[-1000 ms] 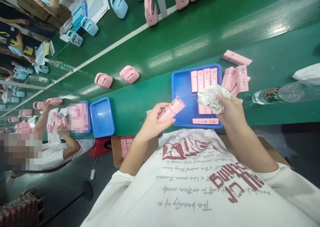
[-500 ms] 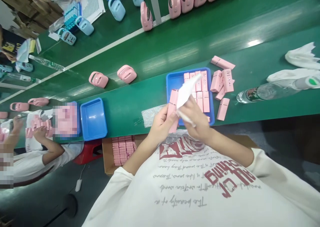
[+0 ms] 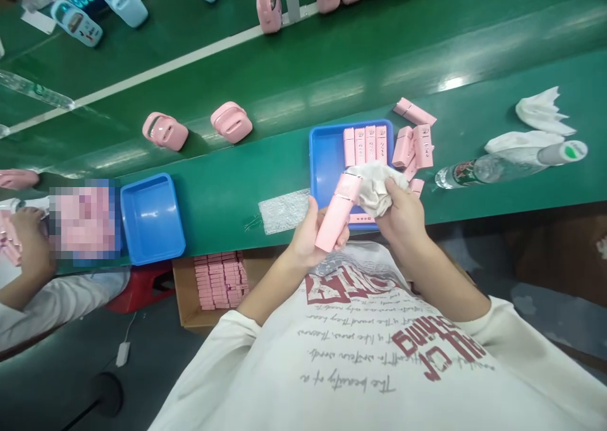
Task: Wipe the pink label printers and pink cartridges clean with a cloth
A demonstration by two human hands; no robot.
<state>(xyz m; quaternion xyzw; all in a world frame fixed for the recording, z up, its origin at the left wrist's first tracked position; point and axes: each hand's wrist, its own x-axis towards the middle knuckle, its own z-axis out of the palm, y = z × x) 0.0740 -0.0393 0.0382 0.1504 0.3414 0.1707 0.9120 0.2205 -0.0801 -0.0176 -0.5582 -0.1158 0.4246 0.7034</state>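
My left hand [image 3: 307, 234] grips a pink rectangular device [image 3: 337, 215], tilted, with a metallic band and a patch of small holes near its upper end. A crumpled white cloth [image 3: 377, 188] is bunched in my right hand [image 3: 404, 215], and its edge touches the top of that device. Behind both hands lies a blue tray [image 3: 325, 156] holding several similar pink devices [image 3: 365, 145] side by side; my hands and the cloth hide part of it. More pink devices [image 3: 413, 145] lie loosely piled against the tray's right side.
A water bottle [image 3: 502, 167] lies beside white cloths [image 3: 545, 112] at right. Bubble wrap [image 3: 284, 213] is left of the tray. Further left are another blue tray [image 3: 152, 219] and a co-worker's arm [image 3: 33, 248]. Below the table edge sits a carton [image 3: 190, 314]. Pink handled gadgets [image 3: 232, 122] stand behind.
The device in my left hand has turned so its broad face shows. The cloth, hanging loose before, is now bunched against the device's upper end. The view has shifted a little.
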